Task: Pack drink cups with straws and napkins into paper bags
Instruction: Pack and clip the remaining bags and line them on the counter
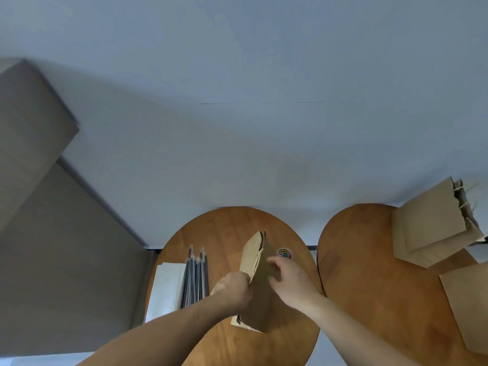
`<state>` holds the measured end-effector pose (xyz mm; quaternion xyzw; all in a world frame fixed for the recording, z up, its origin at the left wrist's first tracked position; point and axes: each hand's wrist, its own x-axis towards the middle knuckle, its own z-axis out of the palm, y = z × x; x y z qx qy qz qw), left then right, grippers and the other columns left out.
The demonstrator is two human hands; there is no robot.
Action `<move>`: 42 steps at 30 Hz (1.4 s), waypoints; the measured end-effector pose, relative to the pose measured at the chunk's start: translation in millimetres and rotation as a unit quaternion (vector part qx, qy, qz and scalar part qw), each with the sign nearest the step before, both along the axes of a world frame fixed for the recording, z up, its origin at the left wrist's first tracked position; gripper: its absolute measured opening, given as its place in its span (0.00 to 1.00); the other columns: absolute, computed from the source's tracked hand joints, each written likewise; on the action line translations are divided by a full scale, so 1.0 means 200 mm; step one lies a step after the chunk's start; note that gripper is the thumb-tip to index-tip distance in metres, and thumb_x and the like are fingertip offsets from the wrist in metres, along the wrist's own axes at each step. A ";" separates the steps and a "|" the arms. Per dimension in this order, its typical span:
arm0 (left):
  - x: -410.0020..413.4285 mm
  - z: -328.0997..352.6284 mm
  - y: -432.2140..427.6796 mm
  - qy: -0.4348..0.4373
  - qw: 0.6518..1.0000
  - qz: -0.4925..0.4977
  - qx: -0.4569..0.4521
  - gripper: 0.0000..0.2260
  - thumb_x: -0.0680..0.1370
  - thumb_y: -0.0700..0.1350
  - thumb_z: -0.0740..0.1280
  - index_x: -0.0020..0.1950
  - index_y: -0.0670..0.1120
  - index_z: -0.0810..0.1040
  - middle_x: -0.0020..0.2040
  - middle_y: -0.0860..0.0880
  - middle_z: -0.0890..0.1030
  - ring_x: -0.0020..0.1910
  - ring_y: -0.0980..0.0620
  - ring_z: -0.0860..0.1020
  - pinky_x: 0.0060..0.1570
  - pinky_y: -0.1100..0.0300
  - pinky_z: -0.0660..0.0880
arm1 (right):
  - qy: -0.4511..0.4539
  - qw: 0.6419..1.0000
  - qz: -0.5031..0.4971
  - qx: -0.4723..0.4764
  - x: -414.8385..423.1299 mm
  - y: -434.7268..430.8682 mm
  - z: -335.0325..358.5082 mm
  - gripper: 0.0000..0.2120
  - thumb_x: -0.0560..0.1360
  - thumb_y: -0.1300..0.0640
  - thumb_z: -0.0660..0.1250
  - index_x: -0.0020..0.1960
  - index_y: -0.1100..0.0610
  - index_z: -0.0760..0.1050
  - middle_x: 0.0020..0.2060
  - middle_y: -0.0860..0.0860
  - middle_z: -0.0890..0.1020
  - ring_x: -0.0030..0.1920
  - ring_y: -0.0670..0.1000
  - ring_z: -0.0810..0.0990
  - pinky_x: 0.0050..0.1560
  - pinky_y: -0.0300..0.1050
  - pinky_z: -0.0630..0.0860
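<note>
A brown paper bag (257,294) stands on the middle round wooden table (224,228), its top edges close together. My left hand (232,287) grips the bag's near top edge by its handle. My right hand (289,277) is against the bag's right side with curled fingers at its upper part. A bundle of wrapped black straws (196,278) lies left of the bag, beside a stack of white napkins (165,289). No cup shows; the inside of the bag is hidden.
A small round sticker (284,254) lies on the table right of the bag. A second round table (375,273) at the right bears an upright paper bag (433,225) and another bag (467,302) at the frame edge. Large cardboard boxes (52,233) stand at the left.
</note>
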<state>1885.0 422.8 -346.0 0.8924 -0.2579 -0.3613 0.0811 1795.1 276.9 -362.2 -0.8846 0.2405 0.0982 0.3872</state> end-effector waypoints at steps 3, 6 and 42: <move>0.02 0.00 0.03 -0.026 0.998 -0.054 0.009 0.13 0.80 0.46 0.57 0.57 0.46 0.79 0.51 0.46 0.81 0.49 0.45 0.81 0.43 0.56 0.77 | -0.082 0.985 0.053 -0.140 0.00 -0.05 0.01 0.26 0.76 0.54 0.69 0.72 0.47 0.67 0.69 0.43 0.70 0.71 0.46 0.66 0.69 0.34 0.58; 0.06 0.00 0.05 -0.014 0.998 -0.068 0.009 0.13 0.81 0.46 0.57 0.58 0.47 0.80 0.50 0.47 0.82 0.48 0.47 0.82 0.49 0.53 0.81 | -0.122 0.962 0.111 -0.215 0.00 -0.08 0.00 0.27 0.74 0.53 0.72 0.71 0.46 0.69 0.71 0.44 0.68 0.74 0.49 0.61 0.72 0.40 0.53; 0.25 -0.11 -0.13 -0.054 0.998 -0.033 -0.026 0.18 0.79 0.59 0.62 0.42 0.46 0.77 0.33 0.50 0.74 0.36 0.49 0.76 0.34 0.56 0.69 | 0.081 0.996 -0.021 -0.035 0.17 -0.57 -0.35 0.09 0.80 0.55 0.63 0.53 0.50 0.82 0.41 0.46 0.83 0.41 0.48 0.81 0.39 0.44 0.76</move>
